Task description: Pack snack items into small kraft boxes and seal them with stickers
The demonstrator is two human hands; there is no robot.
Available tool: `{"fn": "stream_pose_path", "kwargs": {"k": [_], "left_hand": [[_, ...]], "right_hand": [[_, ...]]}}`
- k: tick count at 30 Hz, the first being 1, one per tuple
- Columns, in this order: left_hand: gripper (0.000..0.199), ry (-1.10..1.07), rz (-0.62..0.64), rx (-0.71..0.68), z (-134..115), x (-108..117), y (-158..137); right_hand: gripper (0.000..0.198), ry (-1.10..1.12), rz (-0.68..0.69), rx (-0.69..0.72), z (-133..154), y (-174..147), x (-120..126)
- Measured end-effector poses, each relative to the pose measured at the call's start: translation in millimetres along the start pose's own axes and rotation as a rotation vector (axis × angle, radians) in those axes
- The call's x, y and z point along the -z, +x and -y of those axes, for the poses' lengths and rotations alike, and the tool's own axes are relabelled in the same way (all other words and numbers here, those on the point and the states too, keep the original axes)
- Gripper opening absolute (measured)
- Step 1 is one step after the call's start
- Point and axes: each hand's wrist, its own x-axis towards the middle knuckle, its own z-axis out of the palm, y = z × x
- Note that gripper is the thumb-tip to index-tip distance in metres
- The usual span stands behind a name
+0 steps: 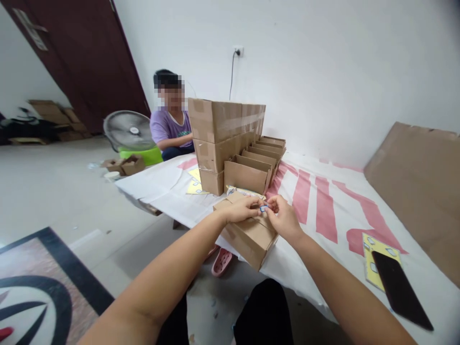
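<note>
A closed cardboard box (247,239) lies at the table's near edge, in front of me. Over its top my left hand (242,210) and my right hand (285,219) meet, fingertips close together. Between them is a small blue-edged piece with a pale middle (264,208), perhaps a sticker; it is too small to name surely. The fingers of both hands are pinched at this piece. Just behind the box, partly hidden by it and my hands, lies a yellow-and-white printed sheet (247,192).
Taped cardboard boxes (226,122) stand stacked behind, with a row of open boxes (247,175) alongside. A dark phone (400,287) rests partly on a yellow sheet (370,270) at right. A large cardboard panel (419,187) leans there. Across the table sits a person (168,127) near a fan (127,129).
</note>
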Motion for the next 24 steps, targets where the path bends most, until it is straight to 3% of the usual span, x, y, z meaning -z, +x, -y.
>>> {"fn": "stream_pose_path", "kwargs": {"k": [8, 17, 24], "left_hand": [[0.006, -0.080, -0.053, 0.042, 6.6, -4.3, 3.5], [0.021, -0.119, -0.058, -0.002, 11.5, -6.2, 5.6], [0.026, -0.142, -0.051, -0.016, 9.9, -4.1, 4.2]], "right_hand": [[0.010, -0.059, 0.029, -0.054, -0.9, -3.5, -4.9], [0.009, -0.064, 0.045, -0.061, -3.9, -6.5, -3.2], [0.007, -0.281, -0.114, 0.151, 5.7, -8.3, -2.2]]}}
